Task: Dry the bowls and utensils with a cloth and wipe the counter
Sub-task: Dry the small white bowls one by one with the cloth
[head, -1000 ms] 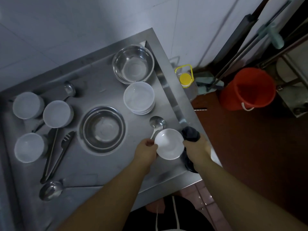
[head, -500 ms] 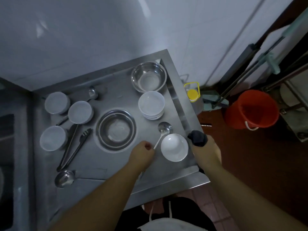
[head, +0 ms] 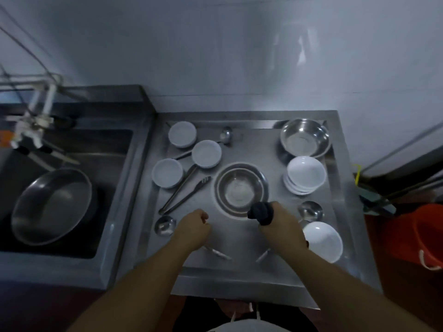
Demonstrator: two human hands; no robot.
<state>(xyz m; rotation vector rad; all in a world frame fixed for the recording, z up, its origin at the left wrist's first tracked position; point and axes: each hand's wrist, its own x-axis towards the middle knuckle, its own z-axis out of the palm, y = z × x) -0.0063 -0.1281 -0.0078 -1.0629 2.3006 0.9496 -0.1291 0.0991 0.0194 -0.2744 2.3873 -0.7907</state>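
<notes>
My right hand (head: 281, 224) grips a dark cloth (head: 261, 212) just over the front rim of the steel bowl (head: 241, 188) in the middle of the counter (head: 251, 269). With its fingers curled and nothing in them, my left hand (head: 194, 227) hovers beside a ladle (head: 164, 226) whose handle runs under the wrist. A single white bowl (head: 322, 240) sits at the front right, right of my right forearm. Behind it lie another ladle (head: 310, 210), a stack of white bowls (head: 305, 174) and a steel bowl (head: 304, 137).
Three white bowls (head: 206, 153) stand upside down at the back left with tongs (head: 184, 195) and a third ladle (head: 225, 135). A sink (head: 115, 164) on the left holds a steel basin (head: 51, 204). A red bucket (head: 417, 236) stands on the floor at the right.
My left hand let go of the white bowl, which now rests on the counter. Both hands moved left, the right one carrying the cloth to the centre steel bowl. The view swung left.
</notes>
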